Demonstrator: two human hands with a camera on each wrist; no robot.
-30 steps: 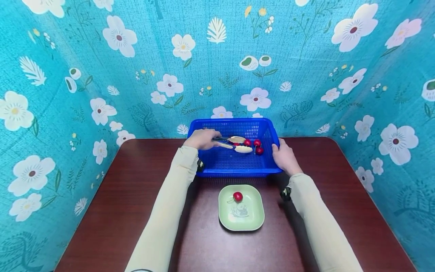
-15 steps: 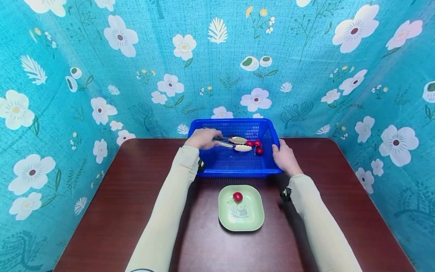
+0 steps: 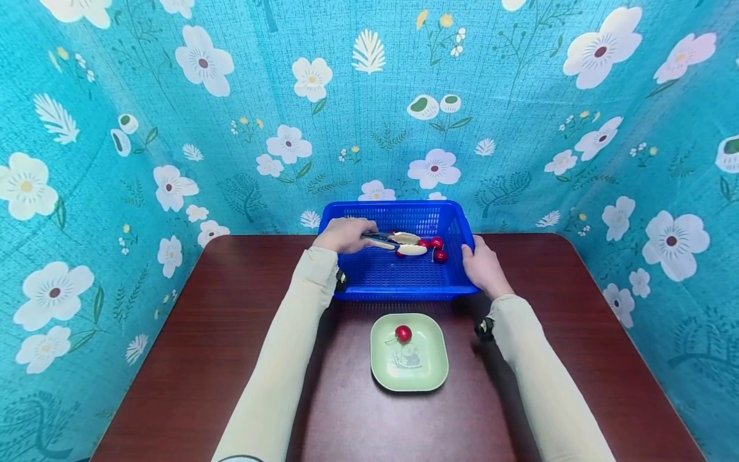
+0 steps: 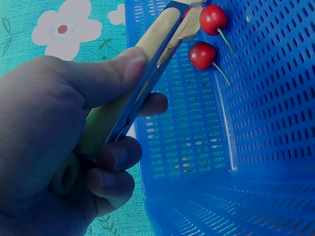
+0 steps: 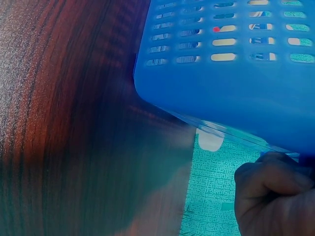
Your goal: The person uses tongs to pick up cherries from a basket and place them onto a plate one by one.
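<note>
My left hand (image 3: pixel 345 235) holds a pair of tongs (image 4: pixel 157 34) with cream-coloured handles and tips, thumb on one arm and fingers curled round the other. The tong tips (image 3: pixel 412 249) reach into a blue plastic basket (image 3: pixel 398 293), among several red cherries (image 3: pixel 440 256). Red shows beside and between the tips; whether a cherry is pinched there I cannot tell. With my right hand (image 3: pixel 485 266) I grip the basket's right rim, as the right wrist view also shows. In front of the basket, one stemmed cherry (image 3: pixel 403 333) lies on a pale green square plate (image 3: pixel 410 380).
The basket and plate stand on a dark reddish-brown wooden table (image 3: pixel 231 308). A turquoise floral cloth (image 3: pixel 346 128) hangs behind the table and along both sides, close to the basket's back wall.
The tong tips have drawn closer together inside the basket, and a cherry near them has shifted slightly right. My right hand and the plate stay in place.
</note>
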